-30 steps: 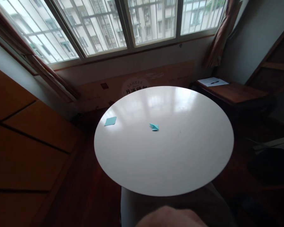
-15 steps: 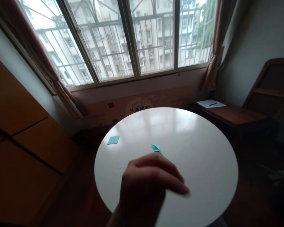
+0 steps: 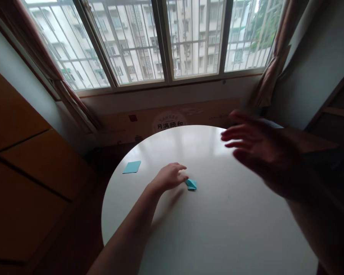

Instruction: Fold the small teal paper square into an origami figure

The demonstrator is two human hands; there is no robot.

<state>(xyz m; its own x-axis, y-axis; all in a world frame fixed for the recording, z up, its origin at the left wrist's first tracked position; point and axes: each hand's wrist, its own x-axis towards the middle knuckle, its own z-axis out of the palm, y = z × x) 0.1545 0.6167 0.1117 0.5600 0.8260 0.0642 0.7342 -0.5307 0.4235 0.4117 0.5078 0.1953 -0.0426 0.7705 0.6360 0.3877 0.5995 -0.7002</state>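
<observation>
A small folded piece of turquoise paper point(image 3: 192, 185) lies on the white round table point(image 3: 218, 217). My left hand point(image 3: 169, 176) is just left of it, thumb and fingers apart, its thumb tip at or very near the paper's left edge; whether they touch I cannot tell. Raised above the table's right side, my right hand point(image 3: 260, 147) is close to the camera and somewhat blurred. Its fingers are stretched out, with nothing in them. A flat turquoise square of paper point(image 3: 132, 167) rests near the table's left edge.
Beyond the table stands a long printed box or board point(image 3: 117, 126) below a barred window point(image 3: 132, 46). An orange-brown cabinet point(image 3: 31, 183) is at the left. A wooden chair point(image 3: 336, 103) stands at the right, partly hidden by my right arm.
My left hand has reached forward to beside the folded paper, away from the camera. My right hand has come into view at the right. The view has tilted down slightly.
</observation>
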